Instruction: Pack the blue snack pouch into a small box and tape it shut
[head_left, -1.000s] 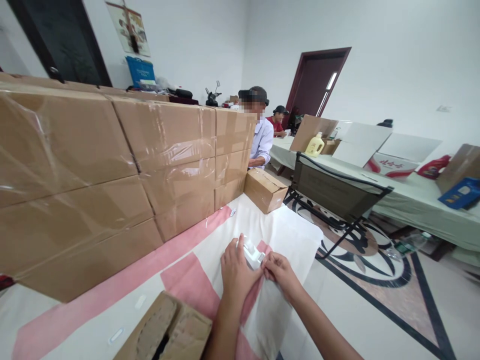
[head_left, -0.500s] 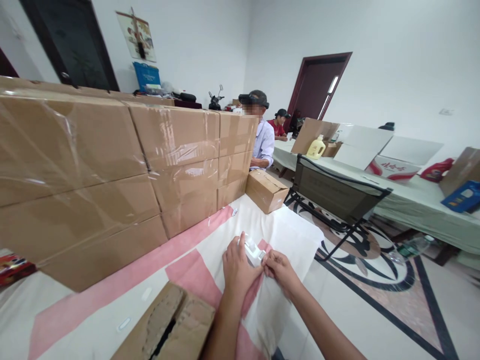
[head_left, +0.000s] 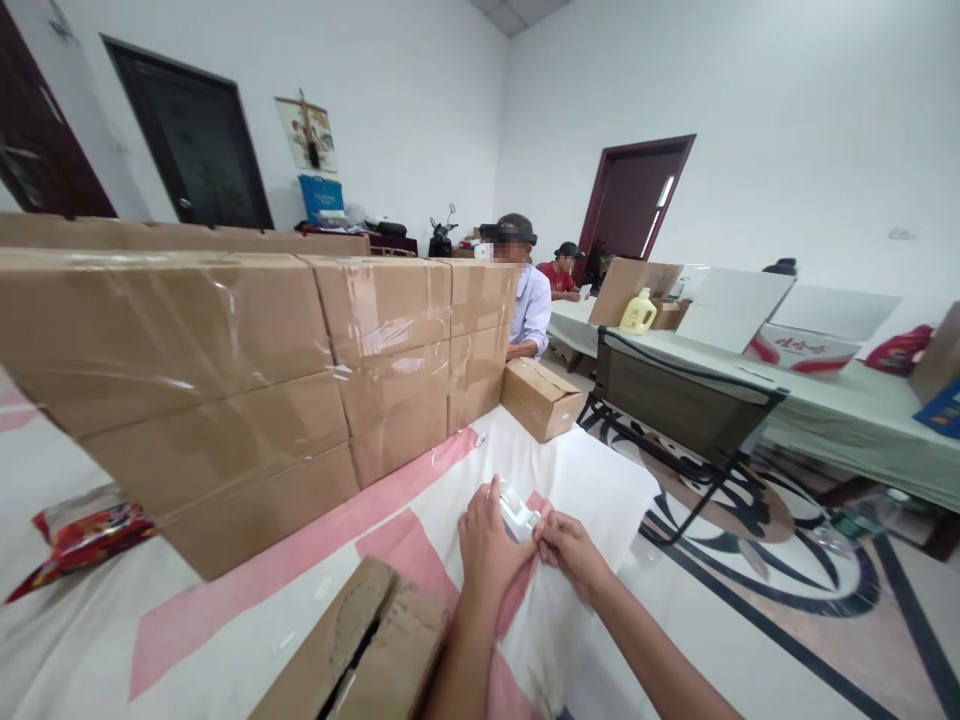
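A small white tape dispenser point(head_left: 517, 512) is held just above the cloth, with my left hand point(head_left: 482, 535) closed around its near left side. My right hand point(head_left: 574, 553) is pinched at the dispenser's front end. Whatever lies between those right fingertips is too small to make out. Beneath both hands spreads a white and pink tablecloth point(head_left: 409, 550). An opened cardboard box point(head_left: 409, 625) with a dark slit in its top sits beside my left forearm.
Stacked taped cartons point(head_left: 277, 400) wall off the left. A smaller carton point(head_left: 541, 398) stands at the far table corner. Beyond are a folding chair point(head_left: 675, 400) and a co-worker point(head_left: 531, 305). A red snack packet point(head_left: 90, 540) lies left; small white strips point(head_left: 285, 640) lie on the cloth.
The camera view has tilted up and turned left, so the scene sits lower and further right. Both hands keep nearly the same pose at the dispenser.
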